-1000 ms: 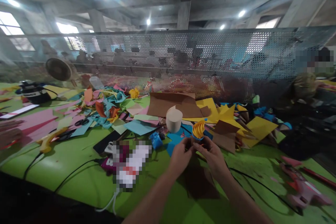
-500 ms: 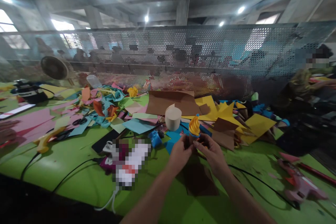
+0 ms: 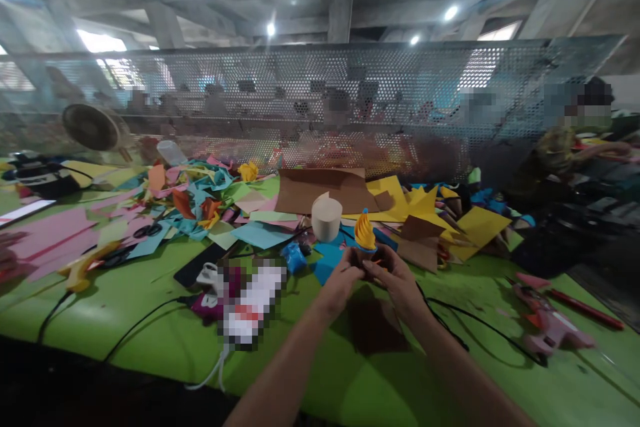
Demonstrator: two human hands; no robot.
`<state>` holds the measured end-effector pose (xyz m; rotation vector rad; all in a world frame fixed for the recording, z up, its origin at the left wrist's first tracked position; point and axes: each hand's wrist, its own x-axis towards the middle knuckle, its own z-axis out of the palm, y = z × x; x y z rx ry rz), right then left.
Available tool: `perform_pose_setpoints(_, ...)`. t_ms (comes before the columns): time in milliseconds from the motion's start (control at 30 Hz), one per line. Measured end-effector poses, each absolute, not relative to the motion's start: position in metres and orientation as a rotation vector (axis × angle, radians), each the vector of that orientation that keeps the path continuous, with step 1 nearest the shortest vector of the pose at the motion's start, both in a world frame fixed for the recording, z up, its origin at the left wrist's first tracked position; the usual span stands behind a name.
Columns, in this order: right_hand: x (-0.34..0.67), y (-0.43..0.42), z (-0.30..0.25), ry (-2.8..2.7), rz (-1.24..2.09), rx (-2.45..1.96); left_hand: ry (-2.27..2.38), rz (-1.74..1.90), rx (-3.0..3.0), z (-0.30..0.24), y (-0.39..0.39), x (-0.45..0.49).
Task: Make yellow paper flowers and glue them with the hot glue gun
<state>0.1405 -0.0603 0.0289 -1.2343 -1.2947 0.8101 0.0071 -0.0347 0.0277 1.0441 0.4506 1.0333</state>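
Both hands hold a small craft ice cream cone (image 3: pixel 365 233) upright above the table. Its swirl is yellow, with a blue tip and a blue rim below; the brown lower part is mostly hidden by fingers. My left hand (image 3: pixel 344 281) is closed around its left side. From the right, my right hand (image 3: pixel 393 275) presses its thumb against the base, the other fingers curled behind. Beneath the hands lies a dark brown sheet (image 3: pixel 376 327) on the green table. Just beyond stands a roll of cream-coloured strip (image 3: pixel 327 219).
Coloured paper scraps (image 3: pixel 200 193) pile up at the back left. Yellow sheets (image 3: pixel 483 230) lie back right. A pink glue gun (image 3: pixel 553 327) with a black cord is at right, a yellow tool (image 3: pixel 85 270) at left. A phone (image 3: pixel 255 307) lies left of my arms. Behind stands a perforated screen (image 3: pixel 300 100).
The camera view has turned slightly right, so most things appear a little further left. My fingers have shifted slightly around the cone's base, and both hands still hold it.
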Motion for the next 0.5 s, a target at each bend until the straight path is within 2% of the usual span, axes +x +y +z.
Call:
perform_pose_setpoints(267, 0.149, -0.08, 0.034, -1.489, 0.487, -1.29, 0.529, 0.974, 0.988, 0.033, -0.034, -0.002)
perform_pose_setpoints(400, 0.181, -0.129, 0.033, -1.494, 0.315, -1.399, 0.546, 0.971, 1.056, 0.032, -0.031, -0.003)
perform_pose_setpoints(500, 0.222, -0.175, 0.033, -1.441, 0.048, -1.588, 0.558, 0.957, 1.09, 0.032, -0.033, -0.002)
